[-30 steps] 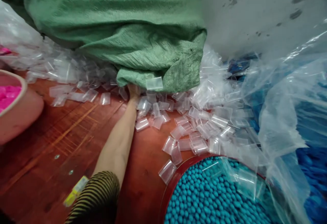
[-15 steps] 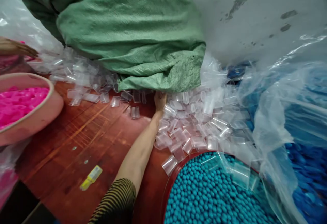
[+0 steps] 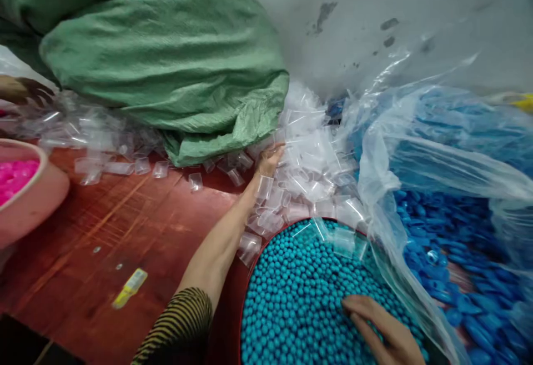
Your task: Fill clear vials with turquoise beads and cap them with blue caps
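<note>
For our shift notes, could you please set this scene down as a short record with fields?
Left hand: among the clear pieces, beside the green sack
Right hand: at the teal beads; grip unclear
Beads: in a red-rimmed tub, some clear pieces on top
Far left: another person's hand, beyond the pink tub
Far right: blue pieces, clear plastic around them

Left forearm (image 3: pixel 222 245): bare below black-and-yellow striped fabric sleeve (image 3: pixel 179 318), stretched toward one o'clock
Left hand (image 3: pixel 270 158): mid-view, fingers extended
Right hand (image 3: pixel 385 326): at five o'clock, fingers loosely bent toward ten
</note>
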`<state>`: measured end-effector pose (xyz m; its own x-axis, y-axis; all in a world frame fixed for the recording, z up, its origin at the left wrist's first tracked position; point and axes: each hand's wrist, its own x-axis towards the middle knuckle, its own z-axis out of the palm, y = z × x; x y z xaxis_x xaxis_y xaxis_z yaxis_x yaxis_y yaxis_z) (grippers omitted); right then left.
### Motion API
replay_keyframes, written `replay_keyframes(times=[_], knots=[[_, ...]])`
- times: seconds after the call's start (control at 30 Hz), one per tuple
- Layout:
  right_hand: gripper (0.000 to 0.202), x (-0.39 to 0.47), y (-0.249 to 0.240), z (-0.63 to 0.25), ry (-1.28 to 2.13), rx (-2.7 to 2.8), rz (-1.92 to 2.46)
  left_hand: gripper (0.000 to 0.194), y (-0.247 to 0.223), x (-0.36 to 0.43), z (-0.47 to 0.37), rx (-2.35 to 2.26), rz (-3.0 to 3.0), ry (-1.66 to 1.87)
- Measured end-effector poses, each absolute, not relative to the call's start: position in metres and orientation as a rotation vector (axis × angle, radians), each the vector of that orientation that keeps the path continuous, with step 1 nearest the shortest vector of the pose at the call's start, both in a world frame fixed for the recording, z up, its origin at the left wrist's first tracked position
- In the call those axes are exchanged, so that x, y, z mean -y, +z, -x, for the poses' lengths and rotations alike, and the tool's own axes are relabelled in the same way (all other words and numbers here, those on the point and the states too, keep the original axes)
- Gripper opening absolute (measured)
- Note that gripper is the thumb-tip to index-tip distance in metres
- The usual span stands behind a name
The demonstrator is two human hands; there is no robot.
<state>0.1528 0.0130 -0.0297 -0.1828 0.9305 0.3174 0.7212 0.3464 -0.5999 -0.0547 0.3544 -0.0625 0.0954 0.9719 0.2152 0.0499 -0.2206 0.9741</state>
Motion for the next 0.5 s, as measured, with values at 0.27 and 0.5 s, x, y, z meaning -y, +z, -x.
replay_keyframes(times=[0.27,0.5], knots=[[0.015,-0.06,-0.015,-0.147,0.618,1.73,1.422,0.035,-0.039,-0.324,0.027,-0.959,-1.457,1.25],[0.017,-0.1,-0.02,-0.153,0.366,1.641,1.388,0.037,-0.02,-0.289,0.01,-0.973,-1.583,1.196]])
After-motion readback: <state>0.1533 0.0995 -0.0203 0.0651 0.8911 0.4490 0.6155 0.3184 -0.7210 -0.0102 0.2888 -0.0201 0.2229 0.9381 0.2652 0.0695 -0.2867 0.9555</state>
